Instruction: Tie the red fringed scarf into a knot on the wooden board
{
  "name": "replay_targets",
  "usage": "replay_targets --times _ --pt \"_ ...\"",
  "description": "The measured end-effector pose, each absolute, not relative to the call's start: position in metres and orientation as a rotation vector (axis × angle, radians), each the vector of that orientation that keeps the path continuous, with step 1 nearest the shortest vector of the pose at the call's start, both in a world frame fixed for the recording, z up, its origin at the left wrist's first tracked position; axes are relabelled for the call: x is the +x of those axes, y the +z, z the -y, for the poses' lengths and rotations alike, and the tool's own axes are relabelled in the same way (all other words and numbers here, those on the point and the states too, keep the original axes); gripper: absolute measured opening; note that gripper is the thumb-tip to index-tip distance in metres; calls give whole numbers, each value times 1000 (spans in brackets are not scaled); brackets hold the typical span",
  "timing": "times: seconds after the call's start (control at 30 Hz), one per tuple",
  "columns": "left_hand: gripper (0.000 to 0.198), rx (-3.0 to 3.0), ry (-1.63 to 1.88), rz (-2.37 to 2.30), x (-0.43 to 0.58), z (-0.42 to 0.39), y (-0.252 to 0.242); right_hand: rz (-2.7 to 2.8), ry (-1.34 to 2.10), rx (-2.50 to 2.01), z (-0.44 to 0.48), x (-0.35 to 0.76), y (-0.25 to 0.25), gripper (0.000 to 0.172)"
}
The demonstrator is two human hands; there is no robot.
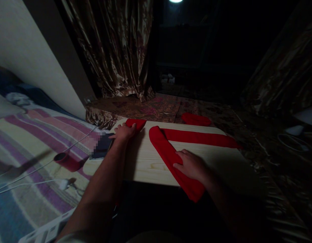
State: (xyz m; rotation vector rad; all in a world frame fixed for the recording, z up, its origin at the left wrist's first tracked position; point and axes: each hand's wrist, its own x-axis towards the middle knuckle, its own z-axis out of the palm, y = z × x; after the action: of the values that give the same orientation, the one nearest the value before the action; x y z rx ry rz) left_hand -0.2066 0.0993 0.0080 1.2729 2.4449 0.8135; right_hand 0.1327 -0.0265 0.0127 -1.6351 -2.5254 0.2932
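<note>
Grip: left hand open, fingers spread; right hand laid over cloth (pinching or merely pressing, cannot tell). Counter: pale wood, bearing both cloths. Bent red cloth: counter's right half, overhanging its near edge, under right hand. Smaller red cloth: counter's far left, beneath left hand. Step, as judged: arranging cloth; next move seems to call for light, level palms. Pose: left arm reaching farther over counter than right arm.
</note>
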Motion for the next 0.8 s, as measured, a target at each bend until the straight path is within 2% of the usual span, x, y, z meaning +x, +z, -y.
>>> replay_targets --times 0.27,0.4,0.5,0.63,0.8 --pt "72 1465 916 -2433 -191 -96 12 2527 280 -1633 28 133 14 52" --pt "55 1770 1109 -2105 -156 -96 18 2495 269 -1655 29 129 16 49" --pt "53 2003 1137 -1793 -124 -96 23 2457 267 -1689 30 126 15 50" --pt "59 2231 768 -1745 -90 -98 29 2404 265 -1728 32 124 16 53" --pt "34 2261 298 -1976 -81 -107 30 2384 289 -1762 34 124 18 56"
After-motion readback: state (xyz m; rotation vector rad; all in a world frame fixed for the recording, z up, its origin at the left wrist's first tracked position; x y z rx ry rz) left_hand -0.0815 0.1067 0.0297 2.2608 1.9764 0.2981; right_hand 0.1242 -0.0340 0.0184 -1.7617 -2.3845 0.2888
